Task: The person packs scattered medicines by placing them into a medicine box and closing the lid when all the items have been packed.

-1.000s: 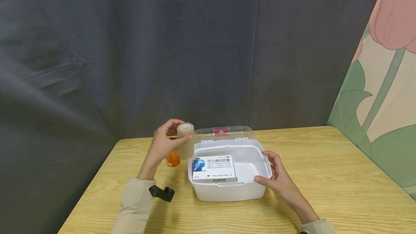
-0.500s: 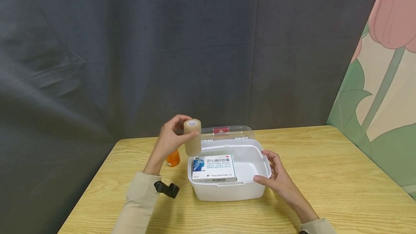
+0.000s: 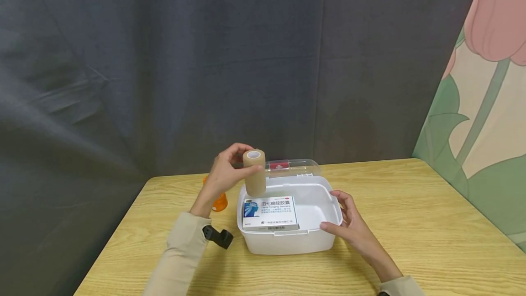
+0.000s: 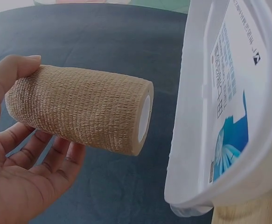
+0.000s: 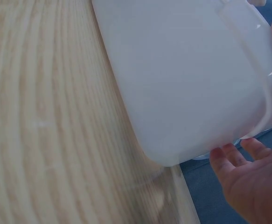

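Observation:
My left hand (image 3: pixel 228 170) grips a tan roll of self-adhesive bandage (image 3: pixel 255 179) between thumb and fingers. In the left wrist view the bandage roll (image 4: pixel 89 107) shows a crinkled surface and a white core, and its end points at the box wall. The roll is held upright over the left back rim of a white first-aid box (image 3: pixel 287 243). Inside the box, on the left, lies a white and blue medicine carton (image 3: pixel 271 214). My right hand (image 3: pixel 353 223) holds the box's right end, thumb at the front rim and fingers along the side.
An orange bottle (image 3: pixel 220 202) stands on the wooden table (image 3: pixel 411 223) left of the box, partly hidden by my left hand. The clear lid (image 3: pixel 302 167) with a red cross label is swung back behind the box. A dark curtain (image 3: pixel 246 58) hangs beyond the table.
My left hand has carried the bandage roll right and slightly up, from beside the orange bottle to above the box's left part. My right hand stays on the box.

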Demonstrator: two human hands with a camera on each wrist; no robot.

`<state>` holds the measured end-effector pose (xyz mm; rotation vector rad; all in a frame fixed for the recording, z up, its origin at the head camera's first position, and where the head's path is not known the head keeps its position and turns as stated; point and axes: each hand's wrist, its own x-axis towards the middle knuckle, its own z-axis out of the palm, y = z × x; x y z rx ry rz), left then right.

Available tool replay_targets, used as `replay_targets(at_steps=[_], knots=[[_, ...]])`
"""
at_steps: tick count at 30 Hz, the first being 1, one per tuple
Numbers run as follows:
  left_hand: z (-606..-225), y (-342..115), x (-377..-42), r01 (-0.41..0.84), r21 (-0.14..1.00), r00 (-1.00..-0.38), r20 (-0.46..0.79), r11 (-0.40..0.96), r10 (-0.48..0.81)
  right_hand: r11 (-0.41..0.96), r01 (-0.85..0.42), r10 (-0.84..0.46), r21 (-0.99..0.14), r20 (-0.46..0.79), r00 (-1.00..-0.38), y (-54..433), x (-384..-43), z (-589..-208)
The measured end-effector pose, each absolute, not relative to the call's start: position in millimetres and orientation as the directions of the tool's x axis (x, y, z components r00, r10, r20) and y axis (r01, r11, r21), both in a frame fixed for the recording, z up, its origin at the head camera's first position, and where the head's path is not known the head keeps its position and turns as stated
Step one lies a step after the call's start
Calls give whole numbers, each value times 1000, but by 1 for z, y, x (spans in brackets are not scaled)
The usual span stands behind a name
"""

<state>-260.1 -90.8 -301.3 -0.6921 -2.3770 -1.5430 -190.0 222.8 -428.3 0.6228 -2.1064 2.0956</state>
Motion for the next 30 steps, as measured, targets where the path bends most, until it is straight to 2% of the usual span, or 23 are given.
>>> replay_targets(at_steps=[6, 20, 30], knots=[[-300, -83, -260, 522, 793, -847, 437, 315, 303, -38, -357, -210, -933, 357, -910, 223, -190, -429], [-295, -61, -260, 484, 817, -858, 372, 313, 355, -34, -360, -207, -932, 359, -910, 226, -190, -429], [-291, -44, -261, 495, 814, -840, 360, 302, 406, -10, -369, -198, -929, 364, -910, 227, -189, -429]])
